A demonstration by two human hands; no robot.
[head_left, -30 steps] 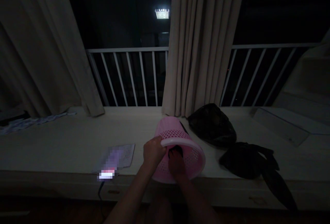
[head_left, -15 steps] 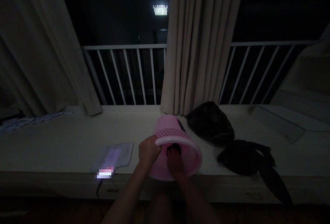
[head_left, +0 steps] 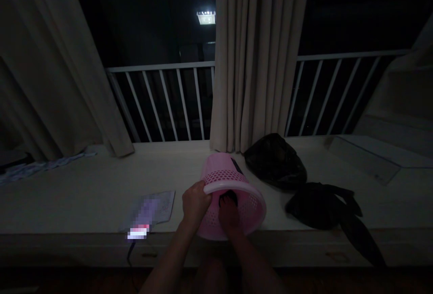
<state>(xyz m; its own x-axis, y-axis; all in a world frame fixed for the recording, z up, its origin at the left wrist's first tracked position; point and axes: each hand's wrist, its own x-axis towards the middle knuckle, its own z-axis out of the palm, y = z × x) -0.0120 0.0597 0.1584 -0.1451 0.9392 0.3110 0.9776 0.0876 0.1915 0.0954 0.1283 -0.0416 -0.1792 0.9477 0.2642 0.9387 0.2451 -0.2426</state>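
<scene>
Pink plastic forms the basket (head_left: pixel 220 165) before us, tipped over with its wide mouth turned towards us and its base towards the curtain (head_left: pixel 255 68). It sits at the front edge of the pale surface (head_left: pixel 98 204), its lower rim reaching past that edge. Our left hand (head_left: pixel 196 204) is clenched on the rim at the left. Our right hand (head_left: pixel 230 213) is inside the basket, its fingers against a dark patch (head_left: pixel 228 196) deep within; we cannot tell whether they grip anything.

Just to the right of the basket we have a bulging black bag (head_left: pixel 275 163), and nearer to us a second black bag (head_left: pixel 320 206), its long tail hanging over the edge. Well to the left lies a paper sheet (head_left: pixel 165 206), partly under a blurred, glowing patch (head_left: pixel 140 226), with a dark cable (head_left: pixel 130 252) dropping below it. Behind everything we see a white railing (head_left: pixel 162 66).
</scene>
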